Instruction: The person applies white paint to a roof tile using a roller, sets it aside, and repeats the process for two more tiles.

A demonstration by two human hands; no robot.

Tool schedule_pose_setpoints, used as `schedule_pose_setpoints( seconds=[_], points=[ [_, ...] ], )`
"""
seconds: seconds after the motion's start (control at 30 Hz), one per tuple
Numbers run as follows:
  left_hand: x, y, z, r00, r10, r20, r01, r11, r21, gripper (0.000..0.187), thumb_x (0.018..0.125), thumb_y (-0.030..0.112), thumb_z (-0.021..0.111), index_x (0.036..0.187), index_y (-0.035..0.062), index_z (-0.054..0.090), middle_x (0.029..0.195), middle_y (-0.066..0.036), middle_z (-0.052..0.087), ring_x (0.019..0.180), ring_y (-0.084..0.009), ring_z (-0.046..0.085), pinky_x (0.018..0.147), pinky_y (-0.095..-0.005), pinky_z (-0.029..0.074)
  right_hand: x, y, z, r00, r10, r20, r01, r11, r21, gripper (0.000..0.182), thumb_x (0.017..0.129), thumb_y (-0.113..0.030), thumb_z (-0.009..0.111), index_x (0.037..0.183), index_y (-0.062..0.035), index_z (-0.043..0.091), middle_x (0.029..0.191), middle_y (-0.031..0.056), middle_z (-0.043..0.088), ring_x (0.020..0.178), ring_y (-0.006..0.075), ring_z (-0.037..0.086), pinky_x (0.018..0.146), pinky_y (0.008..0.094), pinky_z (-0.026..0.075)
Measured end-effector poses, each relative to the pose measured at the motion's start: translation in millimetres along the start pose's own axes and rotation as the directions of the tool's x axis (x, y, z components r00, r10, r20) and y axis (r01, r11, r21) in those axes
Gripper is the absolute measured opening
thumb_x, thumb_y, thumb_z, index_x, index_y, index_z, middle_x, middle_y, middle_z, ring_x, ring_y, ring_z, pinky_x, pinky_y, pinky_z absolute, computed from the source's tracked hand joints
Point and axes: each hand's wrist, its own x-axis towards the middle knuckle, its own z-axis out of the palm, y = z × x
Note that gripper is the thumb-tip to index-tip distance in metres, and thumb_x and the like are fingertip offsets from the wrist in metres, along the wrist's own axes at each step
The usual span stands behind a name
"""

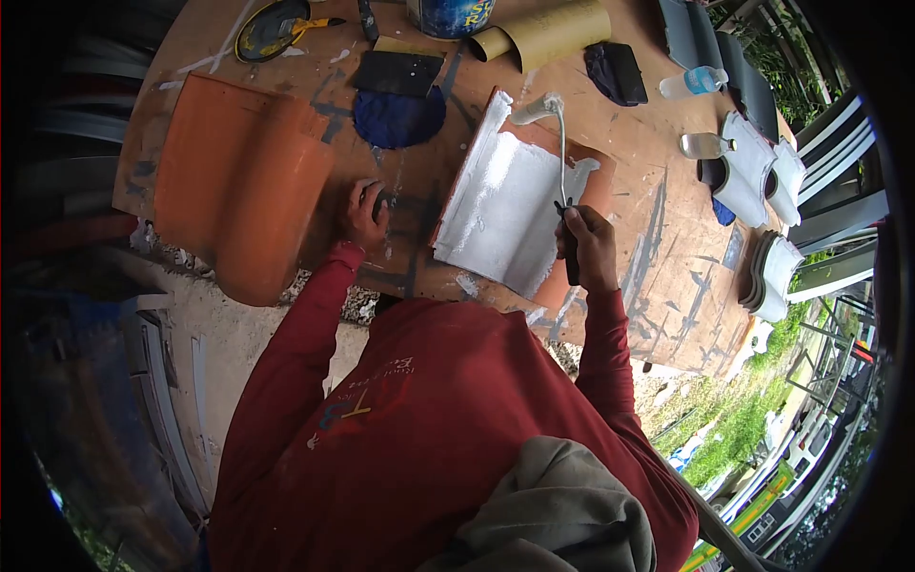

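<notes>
My right hand [591,243] is wrapped round the black handle of a paint roller [562,162]. Its white-coated sleeve [537,109] rests at the far edge of a curved roof tile [496,205]. White paint covers most of that tile, while bare orange-brown shows along its right side and far edge. My left hand [366,214] is on the tabletop between the two tiles, fingers curled; a dark patch shows between them, and I cannot make out what it is. Left of it lies an unpainted orange roof tile [243,181], apart from the hand.
Along the wooden table's [658,257] far side are a paint bucket [452,14], a curved yellowish tile [548,33], a black tray with a yellow-handled brush [274,30] and a dark blue round piece [400,119]. Two bottles [693,83] and stacked white tiles [772,276] stand right.
</notes>
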Motion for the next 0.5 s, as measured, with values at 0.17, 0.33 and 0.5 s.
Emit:
schedule_pose_setpoints(
  seconds=[0.17,0.33,0.5],
  points=[
    [0.0,2.2,1.4,0.999,0.033,0.000,-0.033,0.999,0.003,0.037,0.089,0.013,0.062,0.126,0.0057,0.062,0.125,-0.019,0.058,0.114,-0.0405,0.058,0.096,-0.0468,0.048,16.2,21.1,55.6,0.998,0.034,-0.047,-0.021,0.967,0.255,0.024,0.104,-0.020,0.056,0.098,0.0024,0.061,0.075,0.0064,0.061,0.054,0.0122,0.056,0.049,0.0295,0.049],
    [3.0,4.5,0.6,0.997,0.078,-0.018,-0.078,0.997,0.000,0.035,0.091,0.012,0.061,0.125,0.0035,0.061,0.123,-0.019,0.058,0.114,-0.0403,0.058,0.098,-0.0467,0.048,20.3,25.6,28.1,0.981,0.008,-0.193,-0.004,1.000,0.018,0.029,0.103,-0.020,0.055,0.087,0.0027,0.061,0.068,0.0070,0.060,0.048,0.0135,0.053,0.044,0.0304,0.046],
    [2.5,4.4,1.6,0.998,0.063,-0.023,-0.063,0.998,-0.002,0.035,0.090,0.009,0.060,0.124,0.0037,0.061,0.122,-0.020,0.057,0.113,-0.0410,0.057,0.097,-0.0475,0.048,-0.4,16.8,-30.8,0.900,-0.020,-0.436,-0.118,0.950,-0.289,0.032,0.099,-0.024,0.057,0.079,0.0009,0.063,0.064,0.0075,0.061,0.048,0.0151,0.056,0.043,0.0329,0.048]
  ],
)
